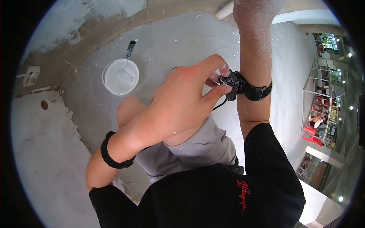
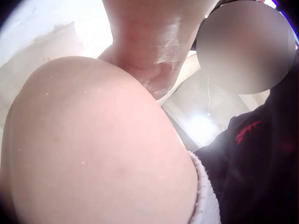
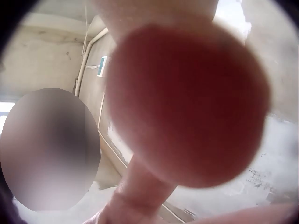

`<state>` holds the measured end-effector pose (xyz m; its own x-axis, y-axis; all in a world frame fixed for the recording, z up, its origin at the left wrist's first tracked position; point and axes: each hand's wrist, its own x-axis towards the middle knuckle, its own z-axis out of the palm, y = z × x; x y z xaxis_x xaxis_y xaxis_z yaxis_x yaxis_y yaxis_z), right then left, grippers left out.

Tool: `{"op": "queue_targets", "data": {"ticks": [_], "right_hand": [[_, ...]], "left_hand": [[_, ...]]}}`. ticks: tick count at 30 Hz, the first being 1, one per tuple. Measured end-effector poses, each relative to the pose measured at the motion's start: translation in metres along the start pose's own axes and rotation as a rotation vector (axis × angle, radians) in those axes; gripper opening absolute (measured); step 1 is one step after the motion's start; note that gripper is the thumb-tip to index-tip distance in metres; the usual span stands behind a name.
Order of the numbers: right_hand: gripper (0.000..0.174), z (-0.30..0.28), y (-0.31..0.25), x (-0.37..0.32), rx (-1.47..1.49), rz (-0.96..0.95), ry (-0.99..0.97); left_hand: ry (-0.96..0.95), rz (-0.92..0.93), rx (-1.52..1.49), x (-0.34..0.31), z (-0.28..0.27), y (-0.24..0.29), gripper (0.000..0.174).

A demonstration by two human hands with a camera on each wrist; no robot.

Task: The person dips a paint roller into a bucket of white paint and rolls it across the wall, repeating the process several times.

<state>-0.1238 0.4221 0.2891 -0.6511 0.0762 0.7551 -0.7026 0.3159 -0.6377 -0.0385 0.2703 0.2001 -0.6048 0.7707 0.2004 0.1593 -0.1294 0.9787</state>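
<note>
My left hand (image 1: pixel 184 85) reaches across my body in the head view and pinches the small black wrist camera (image 1: pixel 230 84) between thumb and fingers. White powder speckles the camera, which sits on a black strap (image 1: pixel 258 92) around my right forearm. One fingertip (image 3: pixel 187 107) fills much of the right wrist view, very close to the lens. My right hand (image 1: pixel 258 9) is at the top edge of the head view, dusted white, its fingers cut off by the frame. A bare knee (image 2: pixel 93 140) takes up most of the left wrist view.
On the grey floor (image 1: pixel 167 34) stands a white bucket (image 1: pixel 104 78) with white paste inside and a dark-handled tool (image 1: pixel 130 48) leaning out. A wall socket (image 1: pixel 32 76) is at left. Red chairs (image 1: pixel 312 140) and a metal frame are far right.
</note>
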Motion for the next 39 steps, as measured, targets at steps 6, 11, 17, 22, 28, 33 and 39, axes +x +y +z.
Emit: {"op": "queue_targets", "data": {"ticks": [6,11,17,22,28,33,39], "right_hand": [[0.042,0.01,-0.015,-0.002,-0.05,0.056,0.069],[0.045,0.01,-0.018,0.001,-0.084,0.1,0.053],[0.05,0.011,-0.016,-0.002,0.074,0.072,0.016],[0.049,0.018,-0.018,-0.001,-0.022,0.179,0.086],[0.047,0.018,0.031,0.011,0.104,0.054,-0.067],[0.049,0.051,0.054,-0.006,0.074,0.474,-0.182],[0.058,0.057,0.137,-0.079,-0.322,0.683,-0.77]], "left_hand": [[-0.001,-0.04,0.052,-0.002,-0.001,0.003,0.021],[0.035,-0.003,0.068,-0.003,-0.002,0.003,0.02],[0.047,-0.002,0.048,-0.005,-0.006,0.001,0.02],[0.069,-0.006,0.001,-0.004,-0.007,-0.001,0.02],[0.06,-0.02,0.072,0.001,-0.021,-0.003,0.019],[0.059,-0.01,0.086,-0.003,-0.043,-0.04,0.03],[0.325,-0.387,0.451,-0.05,-0.162,-0.122,0.045]]}}
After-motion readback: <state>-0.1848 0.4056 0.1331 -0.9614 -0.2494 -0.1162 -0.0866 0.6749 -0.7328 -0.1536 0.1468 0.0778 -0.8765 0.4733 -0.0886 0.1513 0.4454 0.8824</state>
